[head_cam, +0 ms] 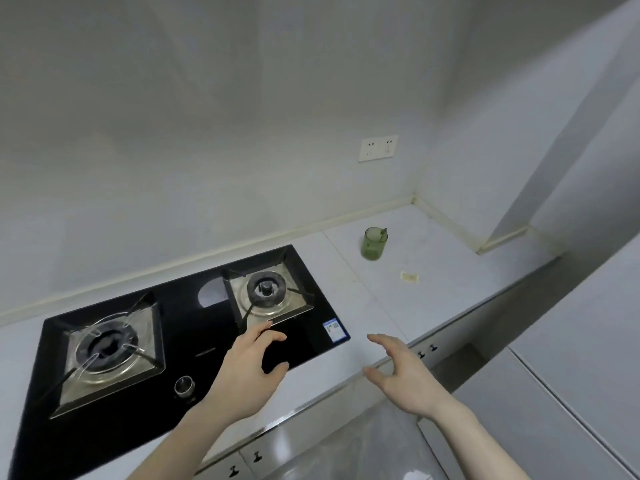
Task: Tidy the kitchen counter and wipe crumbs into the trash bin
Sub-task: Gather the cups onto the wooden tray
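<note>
While nothing is yet gripped, hovers the left hand over the front right part of the black hob, fingers spread and lightly bent, empty. Hangs the right hand just above the front edge of the counter, fingers loose and apart, empty too. Stands well back toward the far right corner a green glass cup, something thin sticking out at its rim, too small to name. Lies nearer the front edge a small pale scrap, apart from the cup. Shows below the counter's front edge a clear plastic liner, probably the trash bin. No cloth in view.

Risks from here, as a guess: reaching far for the cup with a hurried hand, tipping it on the smooth counter; sweeping the scrap bare-handed and missing the liner, sending it to the floor; brushing crumbs sideways onto the hob and under the pan supports; catching the knob with the left forearm.
</note>
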A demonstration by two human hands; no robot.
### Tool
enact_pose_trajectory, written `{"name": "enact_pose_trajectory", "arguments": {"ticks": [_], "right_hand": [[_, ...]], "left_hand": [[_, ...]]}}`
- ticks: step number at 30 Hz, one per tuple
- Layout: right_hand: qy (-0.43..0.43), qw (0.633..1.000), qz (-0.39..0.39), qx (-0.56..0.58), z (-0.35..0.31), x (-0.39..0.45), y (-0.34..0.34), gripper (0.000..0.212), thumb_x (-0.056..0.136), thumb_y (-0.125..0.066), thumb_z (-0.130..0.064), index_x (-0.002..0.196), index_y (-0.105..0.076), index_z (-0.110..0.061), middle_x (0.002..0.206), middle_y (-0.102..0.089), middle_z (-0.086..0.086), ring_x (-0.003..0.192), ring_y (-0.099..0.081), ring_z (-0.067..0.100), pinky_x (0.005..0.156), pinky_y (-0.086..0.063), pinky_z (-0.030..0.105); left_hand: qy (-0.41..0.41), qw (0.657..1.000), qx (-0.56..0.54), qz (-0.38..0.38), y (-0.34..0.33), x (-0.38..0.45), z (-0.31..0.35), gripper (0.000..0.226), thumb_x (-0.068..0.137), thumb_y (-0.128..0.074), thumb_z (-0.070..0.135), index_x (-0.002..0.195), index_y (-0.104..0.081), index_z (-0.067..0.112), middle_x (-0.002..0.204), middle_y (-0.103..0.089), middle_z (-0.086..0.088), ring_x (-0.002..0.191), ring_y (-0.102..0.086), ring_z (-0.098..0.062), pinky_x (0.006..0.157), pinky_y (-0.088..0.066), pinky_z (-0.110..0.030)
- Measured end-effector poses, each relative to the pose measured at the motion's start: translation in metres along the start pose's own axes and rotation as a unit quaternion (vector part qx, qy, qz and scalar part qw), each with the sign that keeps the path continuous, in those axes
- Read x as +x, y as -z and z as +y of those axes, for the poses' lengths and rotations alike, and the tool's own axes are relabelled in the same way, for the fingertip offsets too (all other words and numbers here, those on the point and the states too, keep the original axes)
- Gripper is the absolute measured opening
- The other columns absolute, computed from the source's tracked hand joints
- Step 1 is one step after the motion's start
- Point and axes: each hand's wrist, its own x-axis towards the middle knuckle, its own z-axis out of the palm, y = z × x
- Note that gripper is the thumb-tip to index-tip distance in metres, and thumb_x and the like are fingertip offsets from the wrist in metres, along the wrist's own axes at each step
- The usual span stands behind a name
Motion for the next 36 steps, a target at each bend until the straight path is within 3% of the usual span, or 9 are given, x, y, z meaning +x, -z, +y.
{"name": "enact_pose_trajectory", "arguments": {"ticks": [10, 16, 21, 25, 30, 33, 36], "right_hand": [[-0.001, 0.999, -0.023, -0.031, 0.019, 0.138, 0.071, 0.065, 0.093, -0.067, -0.039, 0.151, -0.040, -0.029, 0.154, -0.037, -0.010, 0.140, -0.038, 0.009, 0.115, -0.030, 0.024], [-0.006, 0.997, -0.057, -0.059, 0.044, 0.227, 0.095, 0.070, 0.093, -0.068, -0.030, 0.154, -0.035, -0.023, 0.159, -0.029, -0.001, 0.145, -0.034, 0.016, 0.118, -0.028, 0.027], [-0.011, 0.991, -0.083, -0.102, 0.068, 0.296, 0.121, 0.079, 0.091, -0.066, -0.025, 0.159, -0.025, -0.020, 0.161, -0.022, 0.003, 0.145, -0.036, 0.021, 0.115, -0.033, 0.030], [-0.008, 0.986, -0.101, -0.135, 0.084, 0.353, 0.145, 0.083, 0.091, -0.064, -0.023, 0.160, -0.017, -0.024, 0.159, -0.021, 0.004, 0.136, -0.044, 0.028, 0.105, -0.041, 0.033], [-0.023, 0.976, -0.130, -0.176, 0.097, 0.409, 0.153, 0.083, 0.088, -0.061, -0.019, 0.158, -0.016, -0.017, 0.148, -0.031, 0.014, 0.120, -0.051, 0.034, 0.091, -0.048, 0.034], [-0.027, 0.967, -0.150, -0.203, 0.105, 0.429, 0.152, 0.077, 0.088, -0.060, -0.017, 0.155, -0.023, -0.012, 0.146, -0.035, 0.015, 0.117, -0.052, 0.034, 0.083, -0.046, 0.031], [-0.002, 0.958, -0.162, -0.236, 0.112, 0.446, 0.153, 0.061, 0.087, -0.061, -0.016, 0.145, -0.041, -0.009, 0.133, -0.052, 0.013, 0.106, -0.057, 0.031, 0.079, -0.048, 0.031]], "left_hand": [[-0.003, 0.999, 0.033, 0.021, 0.006, 0.104, 0.020, 0.050, 0.092, -0.066, 0.044, 0.141, -0.053, 0.038, 0.160, -0.029, 0.018, 0.148, -0.027, -0.005, 0.121, -0.021, -0.026], [0.035, 0.997, 0.028, 0.062, -0.002, 0.132, 0.030, 0.049, 0.092, -0.069, 0.038, 0.139, -0.055, 0.037, 0.159, -0.034, 0.016, 0.147, -0.033, -0.009, 0.122, -0.030, -0.034], [0.100, 0.990, 0.011, 0.098, -0.023, 0.137, 0.041, 0.048, 0.091, -0.070, 0.039, 0.137, -0.056, 0.037, 0.156, -0.037, 0.016, 0.143, -0.037, -0.008, 0.119, -0.033, -0.028], [0.140, 0.981, -0.002, 0.137, -0.045, 0.144, 0.055, 0.048, 0.090, -0.071, 0.039, 0.136, -0.057, 0.038, 0.154, -0.038, 0.019, 0.145, -0.035, -0.008, 0.120, -0.031, -0.026], [0.209, 0.966, -0.001, 0.155, -0.074, 0.140, 0.072, 0.049, 0.088, -0.072, 0.041, 0.135, -0.057, 0.036, 0.153, -0.037, 0.019, 0.140, -0.040, -0.011, 0.116, -0.036, -0.029], [0.246, 0.957, 0.013, 0.154, -0.087, 0.130, 0.078, 0.051, 0.088, -0.070, 0.044, 0.136, -0.056, 0.037, 0.156, -0.036, 0.016, 0.142, -0.038, -0.014, 0.117, -0.035, -0.031], [0.275, 0.948, 0.026, 0.161, -0.094, 0.125, 0.083, 0.050, 0.089, -0.069, 0.046, 0.136, -0.055, 0.040, 0.158, -0.033, 0.015, 0.145, -0.034, -0.014, 0.118, -0.034, -0.032]]}}
